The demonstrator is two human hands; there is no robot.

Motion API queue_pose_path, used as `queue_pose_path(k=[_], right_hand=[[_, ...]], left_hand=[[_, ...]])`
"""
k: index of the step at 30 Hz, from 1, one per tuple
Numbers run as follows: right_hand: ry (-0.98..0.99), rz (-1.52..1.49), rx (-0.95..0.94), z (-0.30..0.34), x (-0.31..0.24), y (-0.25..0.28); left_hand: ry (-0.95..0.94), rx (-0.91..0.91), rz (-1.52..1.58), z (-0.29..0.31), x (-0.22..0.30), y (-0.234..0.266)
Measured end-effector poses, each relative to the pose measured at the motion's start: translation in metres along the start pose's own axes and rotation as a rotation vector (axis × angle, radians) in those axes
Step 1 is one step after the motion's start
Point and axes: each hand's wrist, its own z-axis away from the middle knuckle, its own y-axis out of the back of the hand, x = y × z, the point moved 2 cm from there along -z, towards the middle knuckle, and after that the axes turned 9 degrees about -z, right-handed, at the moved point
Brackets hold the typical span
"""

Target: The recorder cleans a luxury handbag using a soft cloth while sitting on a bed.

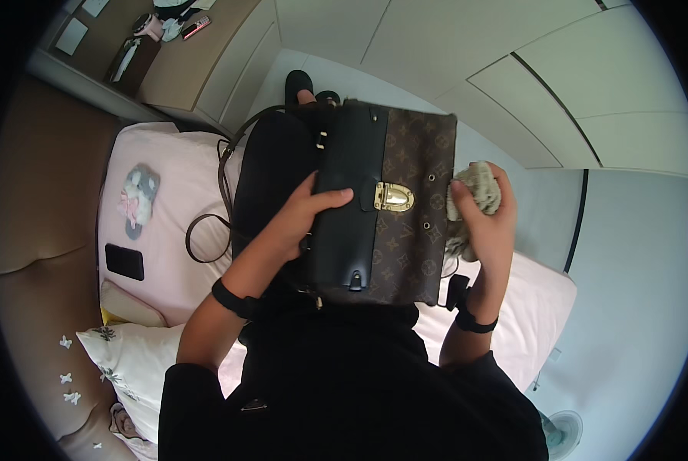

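Note:
A handbag [409, 265], half smooth black and half brown patterned, lies face up over my lap. A gold clasp [395, 197] sits near its middle, fastened or not I cannot tell. My left hand [309, 213] grips the bag's left edge, thumb flat on the black part and fingers hidden beneath. At the right edge, my right hand [491, 223] is closed on a fluffy grey-beige cloth [480, 187], which touches the brown side. Some of the cloth hangs below that hand. A dark strap [223, 180] loops off the bag's left side onto the bed.
On the pink-sheeted bed [186, 161] to my left lie a grey plush toy [138, 198], a black phone [124, 262] and a white pillow [133, 349]. A desk [179, 73] stands far left, with pale cabinets [436, 50] ahead. A clear bin [567, 432] is at lower right.

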Motion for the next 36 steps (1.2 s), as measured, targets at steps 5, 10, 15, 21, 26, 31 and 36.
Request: queue_pose_path(k=[5, 10, 15, 21, 26, 31, 36], right_hand=[[0.567, 0.777, -0.494, 0.013, -0.005, -0.018], [0.364, 0.794, -0.654, 0.024, 0.022, -0.025], [0.408, 0.994, -0.682, 0.021, 0.02, -0.04], [0.418, 1.058, -0.754, 0.018, 0.029, -0.045], [0.427, 1.094, -0.753, 0.018, 0.034, -0.044], [0.406, 1.135, -0.782, 0.015, 0.035, -0.045], [0.378, 1.162, -0.8, 0.014, 0.036, -0.046]], left_hand=[[0.062, 0.114, -0.185, -0.017, -0.035, 0.002], [0.023, 0.159, -0.519, -0.018, -0.043, 0.026], [-0.689, 0.493, -1.31, -0.008, -0.008, 0.003], [-0.857, 0.065, -1.403, -0.021, -0.014, -0.013], [-0.821, 0.045, -1.411, -0.029, -0.015, -0.012], [-0.875, 0.046, -1.448, -0.034, -0.018, -0.01], [-0.913, 0.023, -1.435, -0.037, -0.02, -0.005]])
